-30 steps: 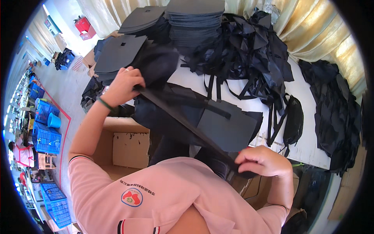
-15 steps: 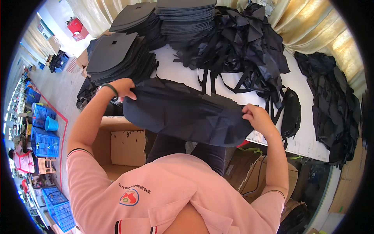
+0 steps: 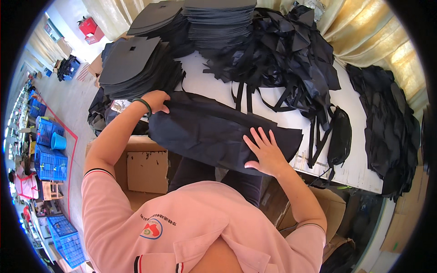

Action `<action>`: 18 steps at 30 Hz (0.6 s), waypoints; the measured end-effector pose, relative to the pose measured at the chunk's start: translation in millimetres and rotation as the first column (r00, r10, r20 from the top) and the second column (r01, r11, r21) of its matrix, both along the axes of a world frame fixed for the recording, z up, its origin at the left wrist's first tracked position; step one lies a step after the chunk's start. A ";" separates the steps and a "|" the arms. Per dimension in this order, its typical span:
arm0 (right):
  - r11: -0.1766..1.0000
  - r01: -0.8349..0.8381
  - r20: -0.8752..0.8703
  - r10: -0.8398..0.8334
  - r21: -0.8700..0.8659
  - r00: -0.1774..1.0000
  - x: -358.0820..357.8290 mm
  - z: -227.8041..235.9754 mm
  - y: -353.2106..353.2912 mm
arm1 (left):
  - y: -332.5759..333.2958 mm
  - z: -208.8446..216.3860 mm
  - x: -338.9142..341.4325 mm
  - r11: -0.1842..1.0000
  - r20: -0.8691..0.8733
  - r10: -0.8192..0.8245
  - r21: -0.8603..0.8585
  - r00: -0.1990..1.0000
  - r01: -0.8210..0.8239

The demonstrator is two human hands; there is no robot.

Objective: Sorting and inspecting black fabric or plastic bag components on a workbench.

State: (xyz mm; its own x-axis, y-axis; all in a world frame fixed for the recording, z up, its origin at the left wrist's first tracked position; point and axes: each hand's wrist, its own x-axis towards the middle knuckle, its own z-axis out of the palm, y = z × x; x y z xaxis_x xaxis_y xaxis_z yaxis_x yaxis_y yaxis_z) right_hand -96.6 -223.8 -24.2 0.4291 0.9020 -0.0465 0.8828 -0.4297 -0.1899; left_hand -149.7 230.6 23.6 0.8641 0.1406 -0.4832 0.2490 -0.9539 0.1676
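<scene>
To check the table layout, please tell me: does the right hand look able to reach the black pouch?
Probably yes: the right hand lies spread on the black cloth, and only cloth, tabletop and straps seem to lie between it and the pouch.

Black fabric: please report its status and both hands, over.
Left hand at left end of black fabric, grip unclear. Right hand open, palm down on it. Fabric spread over near edge of white table. Grey panel stack close beyond left hand.
</scene>
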 end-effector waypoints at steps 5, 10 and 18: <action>0.999 0.017 -0.033 -0.018 -0.035 0.999 -2.7 2.3 -0.8 | 15.9 27.4 -24.3 0.934 0.403 -0.295 -0.069 0.866 0.350; 0.995 -0.003 -0.074 -0.004 -0.097 0.997 3.5 18.1 1.9 | 12.8 96.4 -40.7 0.977 0.277 -0.113 -0.146 0.954 0.158; 0.807 0.135 -0.464 0.185 0.575 0.866 34.8 103.7 102.8 | -38.4 137.5 -25.8 0.869 0.498 -0.309 -0.198 0.810 0.453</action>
